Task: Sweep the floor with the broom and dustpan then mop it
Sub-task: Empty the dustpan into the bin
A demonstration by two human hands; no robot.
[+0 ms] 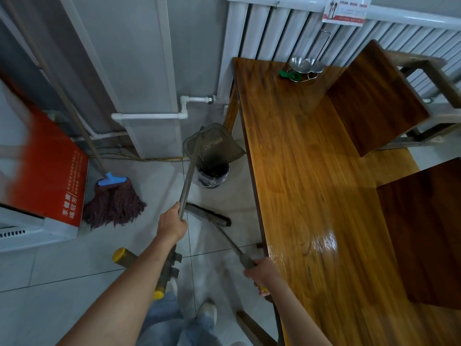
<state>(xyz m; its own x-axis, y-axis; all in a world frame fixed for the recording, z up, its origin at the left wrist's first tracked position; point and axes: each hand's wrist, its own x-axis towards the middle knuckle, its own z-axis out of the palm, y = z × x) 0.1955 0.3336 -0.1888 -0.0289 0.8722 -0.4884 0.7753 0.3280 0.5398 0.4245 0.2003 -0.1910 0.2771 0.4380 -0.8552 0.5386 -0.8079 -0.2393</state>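
- The dustpan (214, 143) hangs tilted over the small lined bin (213, 174) at 12 o'clock, its long handle held by the left hand (172, 224), whose grip is clamped around the shaft.
- The broom (212, 216) rests with its dark bristle head on the tiled floor (74, 260) just below the bin; the right hand (262, 273) has its grip wrapped around the handle's end at 4 o'clock.
- Risk, as judged: the pan mouth looks wider than the bin, so debris may spill past the rim onto swept tiles if tipped too fast.
- Risk: the pan sits close beside the table (311, 196) leg at 1 o'clock; a swing could knock it and scatter the load.
- The mop (114, 203), needed for the next stage, leans at 9 o'clock against a red-sided box (50, 176), head on the floor.
- A yellow-capped stool leg (122, 255) at 7 o'clock and the person's shoes (207, 312) crowd the standing room.
- Metal bowls (305, 66) sit at the table's far end, 2 dark chair backs (374, 101) beside.
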